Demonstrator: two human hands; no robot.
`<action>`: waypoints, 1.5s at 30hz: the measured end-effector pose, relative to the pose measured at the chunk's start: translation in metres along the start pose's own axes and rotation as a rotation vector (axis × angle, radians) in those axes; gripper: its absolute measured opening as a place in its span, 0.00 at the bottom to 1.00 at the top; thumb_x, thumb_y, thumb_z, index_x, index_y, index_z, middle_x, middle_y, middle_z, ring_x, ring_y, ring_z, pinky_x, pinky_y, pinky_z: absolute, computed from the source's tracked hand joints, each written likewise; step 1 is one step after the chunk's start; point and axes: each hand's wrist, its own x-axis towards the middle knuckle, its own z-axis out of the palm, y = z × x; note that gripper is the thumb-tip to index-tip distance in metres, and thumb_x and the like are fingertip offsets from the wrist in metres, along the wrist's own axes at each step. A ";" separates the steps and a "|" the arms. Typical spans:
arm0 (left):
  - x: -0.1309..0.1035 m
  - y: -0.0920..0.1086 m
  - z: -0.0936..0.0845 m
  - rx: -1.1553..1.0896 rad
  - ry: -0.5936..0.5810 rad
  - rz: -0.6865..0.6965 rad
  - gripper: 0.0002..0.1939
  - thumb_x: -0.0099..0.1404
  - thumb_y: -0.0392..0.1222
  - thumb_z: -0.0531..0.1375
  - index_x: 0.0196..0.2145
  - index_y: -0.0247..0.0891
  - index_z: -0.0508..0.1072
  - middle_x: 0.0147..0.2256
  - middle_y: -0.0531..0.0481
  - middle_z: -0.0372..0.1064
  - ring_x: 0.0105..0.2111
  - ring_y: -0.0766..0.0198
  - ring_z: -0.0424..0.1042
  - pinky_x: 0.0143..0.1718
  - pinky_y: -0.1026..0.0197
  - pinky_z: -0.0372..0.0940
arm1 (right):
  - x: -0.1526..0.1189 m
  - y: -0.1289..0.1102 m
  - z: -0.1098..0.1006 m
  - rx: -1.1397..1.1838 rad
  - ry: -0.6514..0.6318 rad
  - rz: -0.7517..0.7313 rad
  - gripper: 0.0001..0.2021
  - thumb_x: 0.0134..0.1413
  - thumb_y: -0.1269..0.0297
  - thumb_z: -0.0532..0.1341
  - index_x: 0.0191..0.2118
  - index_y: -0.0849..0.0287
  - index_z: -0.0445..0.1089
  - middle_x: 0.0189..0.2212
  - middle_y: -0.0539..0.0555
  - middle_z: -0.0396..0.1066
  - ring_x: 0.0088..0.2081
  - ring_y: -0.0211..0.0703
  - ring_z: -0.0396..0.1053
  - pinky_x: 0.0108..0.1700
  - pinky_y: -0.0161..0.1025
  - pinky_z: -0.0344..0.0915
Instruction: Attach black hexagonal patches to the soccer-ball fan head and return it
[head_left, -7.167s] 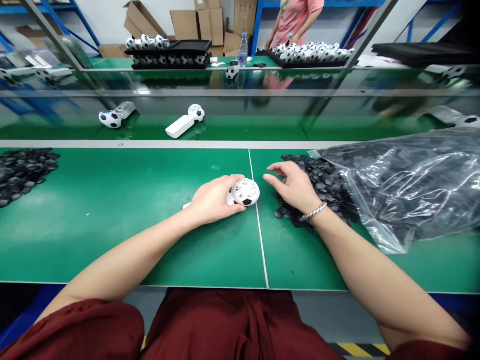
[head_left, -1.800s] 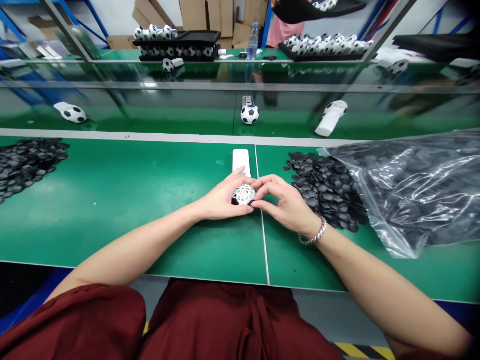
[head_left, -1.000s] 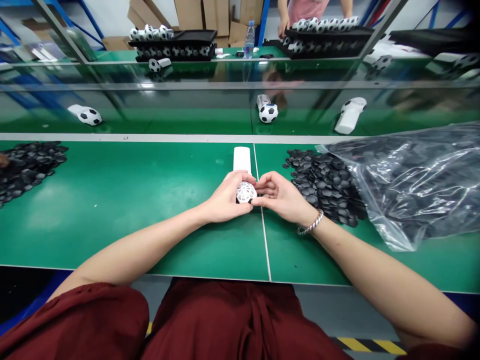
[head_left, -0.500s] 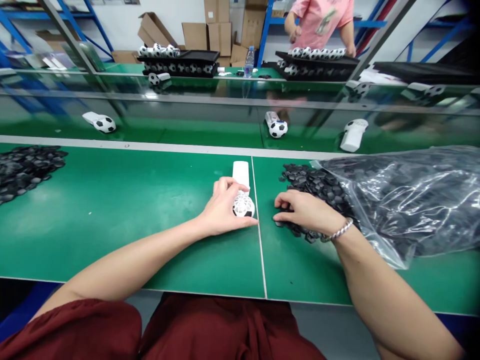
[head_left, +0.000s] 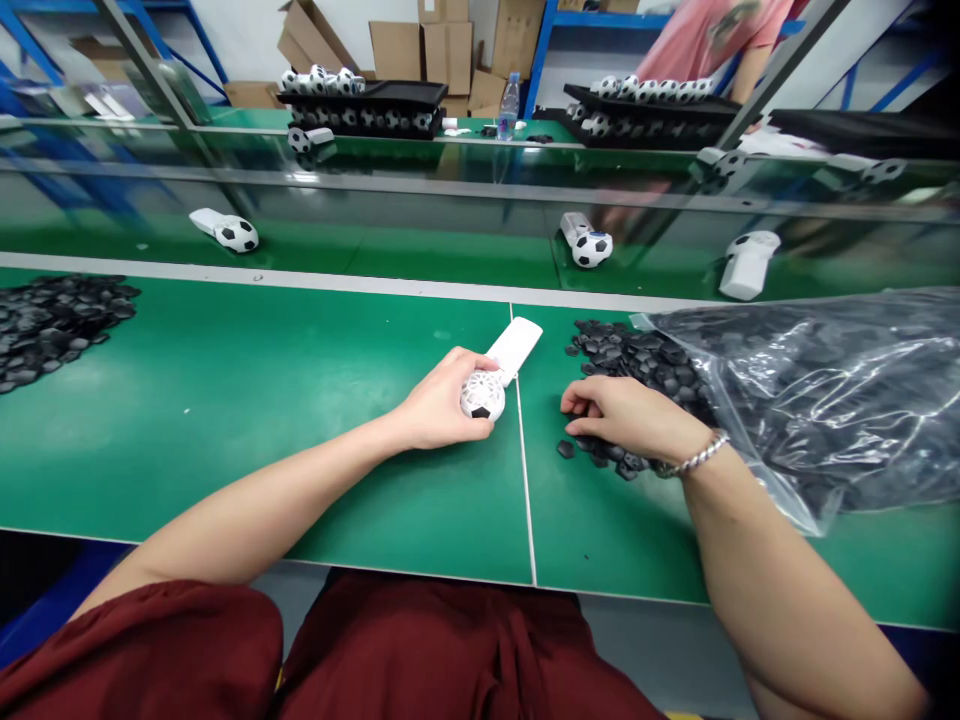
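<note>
My left hand (head_left: 448, 402) is closed around a white item with a soccer-ball head (head_left: 482, 396) and a flat white handle, which points up and to the right. One black patch shows on the near side of the ball; the rest of its visible face is a white lattice. Over the left edge of a pile of small black pentagon pieces (head_left: 660, 362), my right hand (head_left: 615, 410) has thumb and fingers curled together. Whatever may be between those fingertips is too small to make out. A loose black piece (head_left: 565, 450) lies just below them.
A clear plastic bag (head_left: 832, 400) of black pieces lies at right, another black pile (head_left: 56, 325) at far left. Beyond the pale strip, several ball-headed items (head_left: 592, 248) lie on a green belt. Stacked black trays (head_left: 405, 100) and a person in pink (head_left: 712, 45) are behind.
My left hand has turned the ball item so its handle leans right, and the grip has tightened. My right hand shifted slightly right. Items on the belt appear further right; the person has moved right.
</note>
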 end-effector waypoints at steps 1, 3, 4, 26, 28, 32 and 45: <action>0.000 0.000 0.000 -0.006 -0.004 -0.004 0.29 0.46 0.37 0.61 0.48 0.38 0.61 0.47 0.45 0.57 0.48 0.55 0.62 0.51 0.52 0.60 | 0.000 0.000 0.000 0.014 -0.002 0.004 0.03 0.43 0.67 0.63 0.28 0.54 0.69 0.26 0.48 0.73 0.28 0.41 0.69 0.29 0.37 0.63; 0.000 0.000 0.001 -0.012 -0.011 -0.012 0.29 0.46 0.37 0.61 0.48 0.37 0.61 0.47 0.45 0.56 0.47 0.55 0.63 0.51 0.52 0.60 | 0.000 0.000 0.000 0.026 0.034 0.005 0.01 0.45 0.67 0.61 0.27 0.54 0.69 0.25 0.48 0.72 0.27 0.41 0.69 0.29 0.37 0.63; 0.000 0.000 0.001 -0.012 -0.015 -0.015 0.29 0.46 0.38 0.61 0.48 0.37 0.61 0.47 0.45 0.56 0.47 0.55 0.63 0.51 0.52 0.61 | 0.000 0.000 0.000 0.018 0.071 0.004 0.01 0.46 0.67 0.60 0.27 0.54 0.69 0.24 0.48 0.72 0.27 0.40 0.69 0.29 0.37 0.63; 0.001 -0.005 -0.003 -0.017 -0.024 0.079 0.25 0.49 0.40 0.62 0.46 0.39 0.64 0.45 0.47 0.62 0.46 0.57 0.65 0.48 0.54 0.61 | 0.005 -0.036 0.028 0.384 0.448 -0.389 0.07 0.55 0.61 0.58 0.36 0.54 0.72 0.34 0.53 0.71 0.36 0.43 0.68 0.40 0.42 0.66; 0.001 -0.005 -0.004 -0.018 -0.042 0.107 0.24 0.49 0.37 0.60 0.46 0.40 0.63 0.46 0.48 0.63 0.45 0.58 0.65 0.47 0.55 0.61 | 0.004 -0.038 0.028 0.376 0.443 -0.397 0.08 0.55 0.62 0.57 0.38 0.54 0.72 0.33 0.53 0.72 0.34 0.42 0.68 0.39 0.41 0.66; 0.001 -0.006 -0.005 -0.019 -0.066 0.115 0.24 0.49 0.37 0.59 0.46 0.40 0.63 0.46 0.48 0.62 0.46 0.58 0.65 0.47 0.56 0.62 | 0.002 -0.043 0.029 0.336 0.453 -0.460 0.10 0.57 0.64 0.55 0.42 0.51 0.72 0.33 0.53 0.71 0.35 0.42 0.69 0.39 0.41 0.66; 0.001 -0.006 -0.004 -0.017 -0.067 0.144 0.25 0.50 0.37 0.59 0.47 0.40 0.63 0.47 0.47 0.61 0.47 0.58 0.64 0.49 0.55 0.60 | 0.000 -0.045 0.032 0.350 0.502 -0.465 0.05 0.55 0.64 0.58 0.36 0.55 0.71 0.33 0.53 0.72 0.36 0.43 0.70 0.39 0.41 0.66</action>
